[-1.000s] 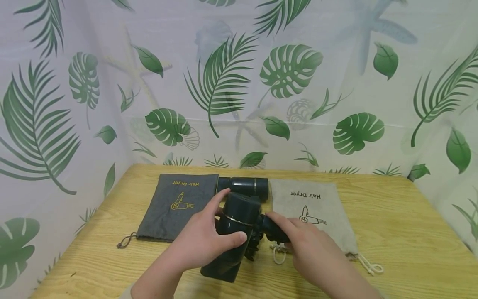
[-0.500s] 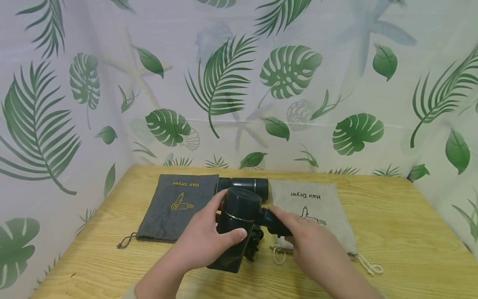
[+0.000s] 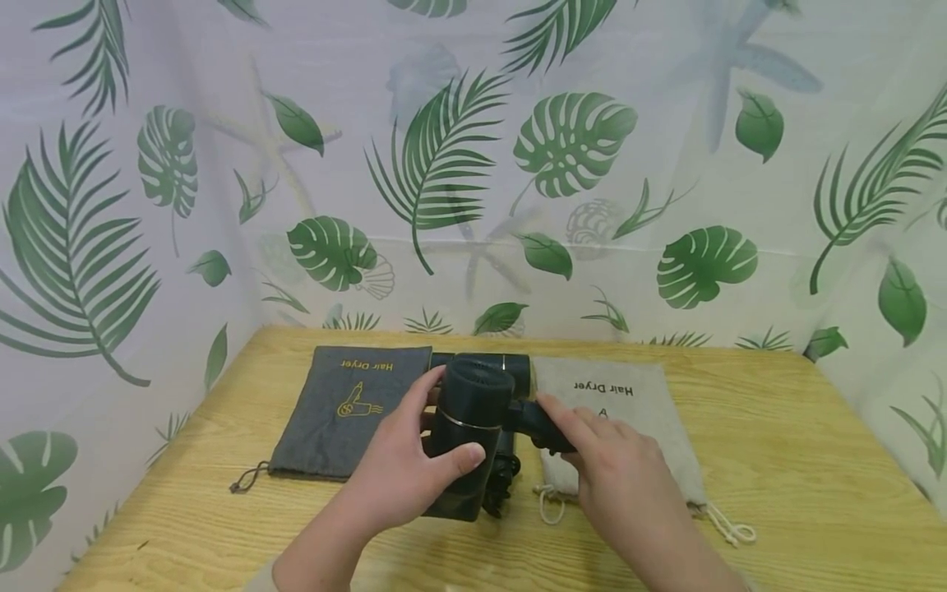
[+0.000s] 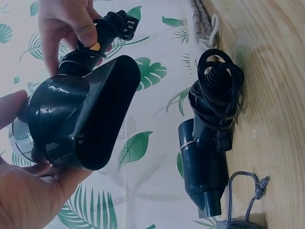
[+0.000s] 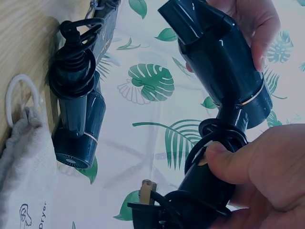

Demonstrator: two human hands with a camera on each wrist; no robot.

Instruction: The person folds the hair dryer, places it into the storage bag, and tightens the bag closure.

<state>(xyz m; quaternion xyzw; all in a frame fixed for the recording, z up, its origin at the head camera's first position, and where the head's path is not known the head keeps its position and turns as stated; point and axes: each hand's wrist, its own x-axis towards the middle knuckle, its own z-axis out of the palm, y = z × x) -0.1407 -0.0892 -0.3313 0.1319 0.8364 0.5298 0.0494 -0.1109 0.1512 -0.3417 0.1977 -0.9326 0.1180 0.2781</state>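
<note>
Both hands hold a black hair dryer (image 3: 464,440) over the front middle of the table. Its barrel is grasped by my left hand (image 3: 399,473), with the thumb across the near side. My right hand (image 3: 625,485) grips the handle, round which the cord is wound; the plug (image 5: 147,193) shows in the right wrist view. The round vented end points up and the flat nozzle (image 4: 112,112) faces the left wrist camera. A second black hair dryer (image 4: 205,167), its cord (image 5: 71,81) also wrapped on the handle, lies on the table behind, partly hidden in the head view.
On the left lies a dark grey drawstring bag (image 3: 314,436) printed "Hair Dryer". A beige drawstring bag (image 3: 651,403) with the same print is on the right, partly behind my right hand. A leaf-patterned cloth (image 3: 473,164) hangs behind the wooden table (image 3: 784,460).
The held hair dryer has tilted: its lower end has risen and shifted right, and its vented top shows more. My right hand has come up slightly with the handle. The bags stay put.
</note>
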